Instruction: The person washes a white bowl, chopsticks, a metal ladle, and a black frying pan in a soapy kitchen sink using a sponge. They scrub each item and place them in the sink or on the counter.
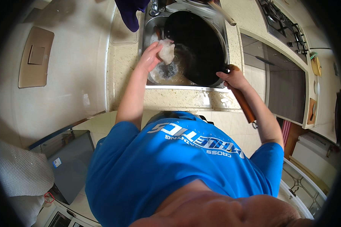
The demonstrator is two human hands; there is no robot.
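My left hand (pixel 152 56) holds a pale, wet cloth or sponge (pixel 167 51) over the left side of the steel sink (pixel 144 51). My right hand (pixel 233 77) grips the wooden handle (pixel 243 105) of a large black wok (pixel 197 54) close to where it joins the pan. The wok rests tilted in the sink, its dark inside facing left and up. Cloudy water with suds (pixel 170 72) lies below my left hand. A reddish-brown object (pixel 158 32), only partly visible, is in the sink behind that hand.
Behind the wok are white dishes (pixel 197 10) and another handle (pixel 223 13). A faucet (pixel 154 8) stands at the sink's back left, beside a hanging purple cloth (pixel 130 14). The speckled counter (pixel 173 99) borders the sink in front. A gas stove (pixel 284 25) is at the right.
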